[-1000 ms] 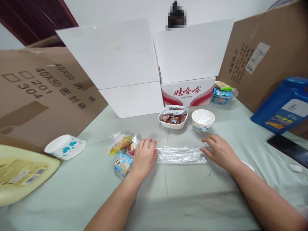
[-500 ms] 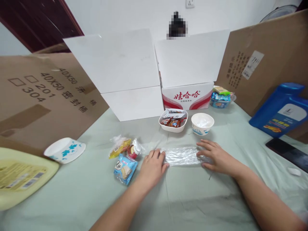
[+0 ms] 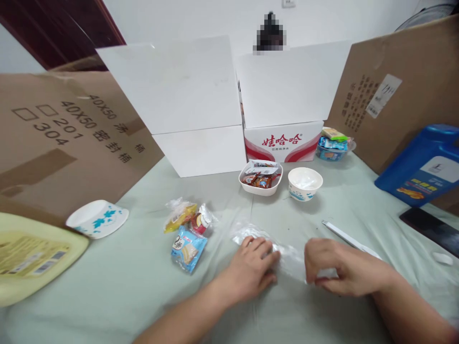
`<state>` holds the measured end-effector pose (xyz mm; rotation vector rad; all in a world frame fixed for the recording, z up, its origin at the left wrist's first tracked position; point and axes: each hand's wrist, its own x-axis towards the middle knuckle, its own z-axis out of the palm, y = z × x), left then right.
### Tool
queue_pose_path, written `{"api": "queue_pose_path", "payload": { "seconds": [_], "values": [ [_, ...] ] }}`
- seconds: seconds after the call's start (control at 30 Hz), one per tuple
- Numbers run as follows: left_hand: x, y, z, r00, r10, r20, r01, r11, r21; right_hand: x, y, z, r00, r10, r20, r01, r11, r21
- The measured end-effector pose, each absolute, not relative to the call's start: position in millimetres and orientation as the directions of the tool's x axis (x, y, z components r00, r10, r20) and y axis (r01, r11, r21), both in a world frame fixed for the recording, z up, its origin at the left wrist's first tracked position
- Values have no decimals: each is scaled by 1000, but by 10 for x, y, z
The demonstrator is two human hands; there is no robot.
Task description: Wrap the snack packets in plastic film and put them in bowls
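Note:
A crumpled clear plastic bag (image 3: 287,255) lies on the pale green tablecloth between my hands. My left hand (image 3: 253,270) presses down on its left part with the fingers curled over the plastic. My right hand (image 3: 337,270) is closed, pinching the bag's right end. A small heap of wrapped snacks (image 3: 186,229) lies just left of my left hand.
A white dish of snack packets (image 3: 261,179) and a white paper bowl (image 3: 304,183) stand behind the bag. A thin white strip (image 3: 344,237) lies to the right. A tipped bowl (image 3: 96,218), yellow jug (image 3: 32,251), blue jug (image 3: 423,165), phone (image 3: 430,224) and cardboard boxes (image 3: 64,138) ring the table.
Both hands drew nearer to me and closer together, bunching the once stretched-out bag. The right hand went from flat to a pinch. A white strip now shows at the right.

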<state>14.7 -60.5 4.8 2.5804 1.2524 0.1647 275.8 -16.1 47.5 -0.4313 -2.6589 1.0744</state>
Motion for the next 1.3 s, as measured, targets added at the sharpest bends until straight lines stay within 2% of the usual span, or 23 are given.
{"api": "queue_pose_path", "payload": {
  "seconds": [0.07, 0.13, 0.2, 0.3, 0.37, 0.47, 0.53, 0.63, 0.7, 0.77, 0.83, 0.9, 1.0, 1.1, 1.2, 1.3],
  "values": [
    [144, -626, 52, 768, 639, -28, 602, -707, 371, 2740, -214, 571, -975, 221, 27, 113, 594, -797],
    [160, -644, 49, 865, 501, -30, 463, -771, 437, 2677, -147, 639, -987, 156, -46, 121, 517, -847],
    [186, -649, 37, 908, 418, -18, 378, -800, 467, 2564, 33, 656, -976, 188, -112, 187, 451, -873],
    [212, -633, 12, 917, 399, -16, 356, -799, 484, 2333, 369, 548, -916, 358, -180, 316, 371, -873],
    [210, -618, -3, 910, 413, -28, 370, -780, 504, 2179, 518, 396, -857, 487, -170, 388, 391, -835],
    [191, -604, -21, 908, 417, -27, 370, -770, 520, 2020, 563, 140, -796, 593, -124, 452, 445, -773],
    [180, -602, -31, 904, 426, -31, 379, -766, 519, 1977, 521, 11, -782, 621, -48, 470, 538, -700],
    [177, -608, -43, 894, 446, -52, 407, -755, 514, 1974, 464, -76, -767, 632, 106, 516, 707, -483],
    [183, -612, -54, 892, 448, -52, 410, -757, 508, 1983, 448, -81, -742, 659, 127, 579, 724, -377],
    [188, -613, -68, 893, 449, -28, 400, -764, 505, 1991, 443, -72, -729, 678, 91, 614, 707, -351],
    [189, -604, -80, 891, 454, 21, 384, -776, 500, 2000, 441, -63, -738, 668, 94, 586, 704, -400],
    [179, -585, -82, 871, 480, 106, 380, -794, 475, 2015, 450, -61, -705, 692, 157, 535, 663, -523],
    [148, -549, -52, 783, 547, 296, 413, -813, 411, 2048, 502, -79, -542, 804, 243, 440, 518, -733],
    [122, -529, -17, 621, 606, 497, 458, -795, 398, 2084, 592, -118, -373, 870, 323, 339, 451, -825],
    [133, -537, -38, 445, 730, 518, 482, -683, 549, 2111, 679, -168, -294, 885, 361, 303, 445, -843],
    [176, -562, -116, 279, 890, 360, 455, -452, 767, 2136, 739, -218, -306, 884, 354, 366, 453, -813]
  ]
}}
